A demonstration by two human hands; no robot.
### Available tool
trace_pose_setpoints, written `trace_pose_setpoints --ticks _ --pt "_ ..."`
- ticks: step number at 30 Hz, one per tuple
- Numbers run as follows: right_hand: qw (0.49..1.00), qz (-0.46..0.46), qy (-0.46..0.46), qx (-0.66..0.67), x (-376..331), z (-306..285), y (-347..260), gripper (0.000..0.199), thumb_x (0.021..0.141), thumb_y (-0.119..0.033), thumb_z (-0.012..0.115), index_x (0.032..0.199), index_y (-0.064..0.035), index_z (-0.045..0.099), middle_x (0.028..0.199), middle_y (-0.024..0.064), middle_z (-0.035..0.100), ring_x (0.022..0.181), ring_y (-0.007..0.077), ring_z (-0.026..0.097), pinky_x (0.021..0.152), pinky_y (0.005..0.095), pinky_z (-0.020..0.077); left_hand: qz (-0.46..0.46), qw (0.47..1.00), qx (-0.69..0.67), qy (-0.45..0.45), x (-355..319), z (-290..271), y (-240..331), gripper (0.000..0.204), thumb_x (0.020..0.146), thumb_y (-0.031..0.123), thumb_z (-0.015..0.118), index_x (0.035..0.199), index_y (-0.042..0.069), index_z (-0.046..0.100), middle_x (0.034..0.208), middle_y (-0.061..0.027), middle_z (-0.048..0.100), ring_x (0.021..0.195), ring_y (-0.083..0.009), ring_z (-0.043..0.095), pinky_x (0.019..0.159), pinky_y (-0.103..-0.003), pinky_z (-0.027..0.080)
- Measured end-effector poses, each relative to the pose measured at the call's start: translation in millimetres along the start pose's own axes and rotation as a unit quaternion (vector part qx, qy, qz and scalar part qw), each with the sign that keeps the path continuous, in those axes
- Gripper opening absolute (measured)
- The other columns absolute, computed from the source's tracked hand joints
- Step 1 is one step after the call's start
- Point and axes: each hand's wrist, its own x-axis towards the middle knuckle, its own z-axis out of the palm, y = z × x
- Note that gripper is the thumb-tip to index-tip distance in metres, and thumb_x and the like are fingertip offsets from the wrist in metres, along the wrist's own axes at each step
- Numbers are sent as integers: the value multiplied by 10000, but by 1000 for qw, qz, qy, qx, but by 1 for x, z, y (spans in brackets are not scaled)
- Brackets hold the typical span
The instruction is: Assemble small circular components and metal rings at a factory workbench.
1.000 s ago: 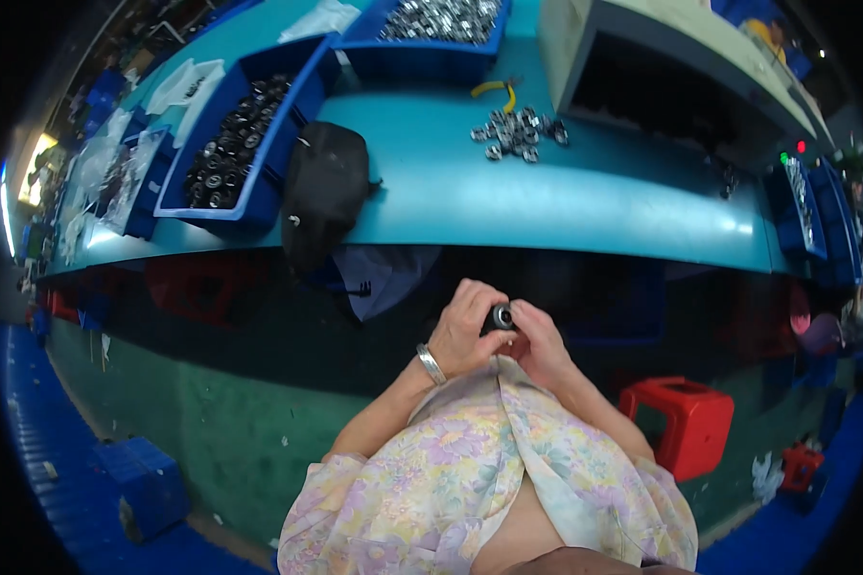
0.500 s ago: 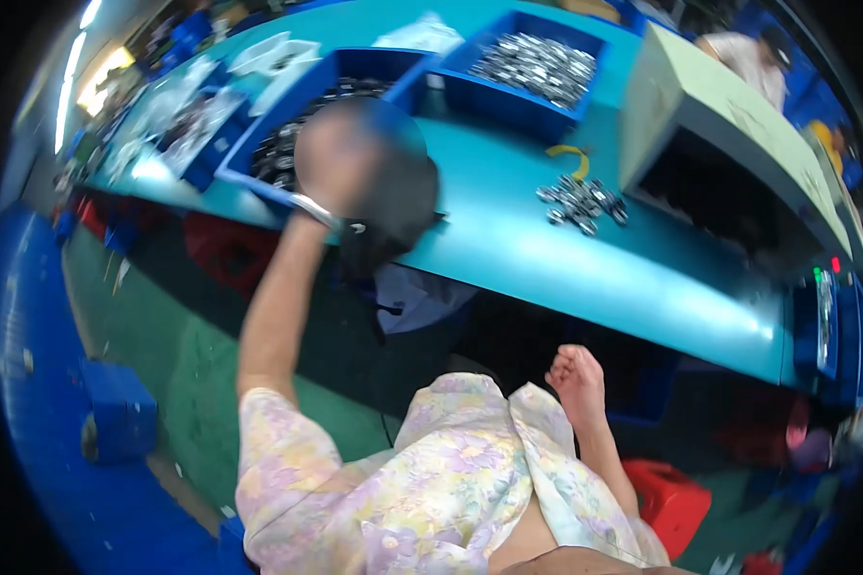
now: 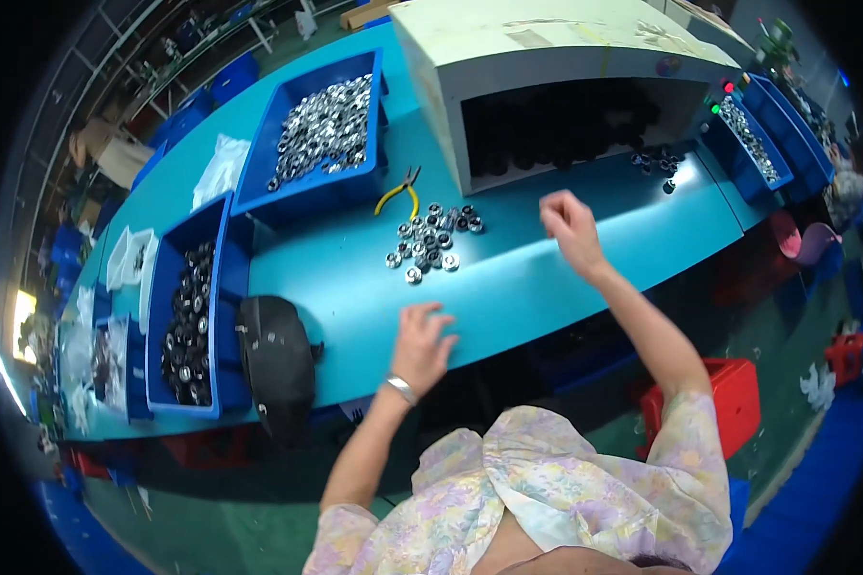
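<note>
My left hand (image 3: 424, 345) hovers over the front edge of the turquoise table (image 3: 345, 287), fingers apart and nothing held. Further right and higher, my right hand (image 3: 571, 230) is over the table with its fingers curled in; the inside of the grip is hidden. Between and beyond my hands lies a loose cluster of small round silver-and-black metal parts (image 3: 431, 240). Just behind it rest pliers with yellow handles (image 3: 398, 196), jaws pointing away. A black bag-like thing (image 3: 276, 355) hangs over the table edge, left of my left hand and apart from it.
A pale box-shaped machine (image 3: 441, 115) with a dark opening stands behind my right hand. Blue bins hold silver parts (image 3: 326, 125) and black parts (image 3: 190, 326) at left. More blue bins (image 3: 753, 144) stand far right. A red stool (image 3: 734, 402) is beside my right arm.
The view has swung to the right. My left hand has left the black bag-like thing and come right. My right hand has risen from beside my body to over the table, fingers still curled.
</note>
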Motion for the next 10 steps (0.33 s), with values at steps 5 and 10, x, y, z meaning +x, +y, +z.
trace_pose_setpoints --ticks 5,10 --pt "958 -143 87 -233 151 8 36 198 866 -80 537 1012 -8 649 971 280 630 949 418 610 833 413 498 1 1000 19 -4 10 45 7 329 729 86 719 1033 66 595 1152 -126 540 1081 -362 481 912 -462 402" --pt "943 -201 -21 -263 255 -1 54 523 892 -188 568 1386 -124 409 1465 200 342 1352 317 326 1064 420 338 -4 1000 24 4 21 40 26 369 723 78 739 1062 62 593 1163 -128 548 1058 -355 496 885 -454 400"
